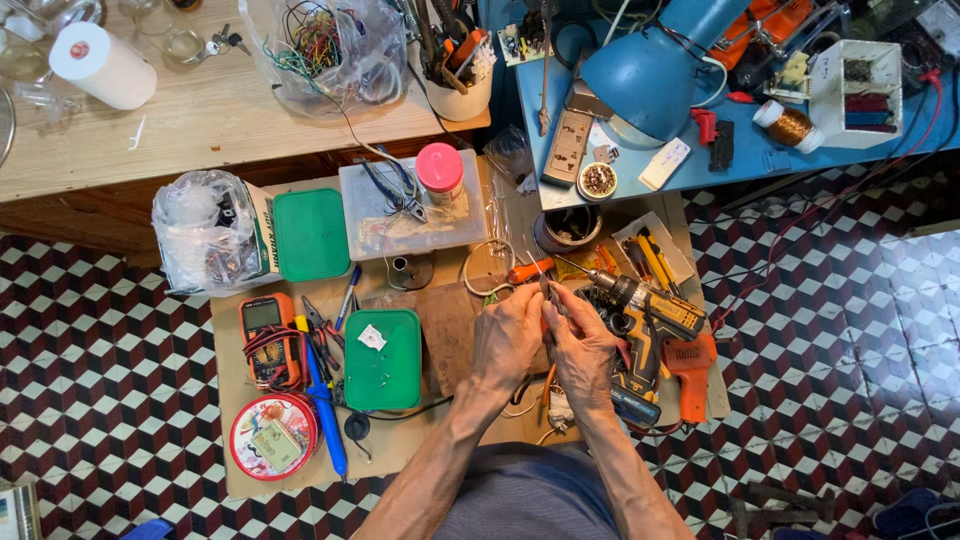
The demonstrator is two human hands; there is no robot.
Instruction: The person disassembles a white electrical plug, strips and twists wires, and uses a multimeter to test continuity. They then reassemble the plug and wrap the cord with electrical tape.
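Both hands meet over the middle of a cardboard sheet (240, 470) on the tiled floor, fingers curled in narrow around a small thing pinched between them. The left hand (508, 338) and right hand (583, 345) touch at the fingertips, and what they hold is mostly hidden: only a thin, dark, metallic-looking sliver shows between the fingers, too small to tell what it is. Just right of the right hand lies a cordless drill (640, 310), grey and yellow, its chuck pointing up-left toward an orange-handled screwdriver (528, 269). Left of the left hand sits a bare wooden block (447, 330), then a green lid (383, 360) with a scrap of white paper on it. Farther left are a blue soldering iron (322, 395), an orange multimeter (268, 338) and a round red tin (273, 436).
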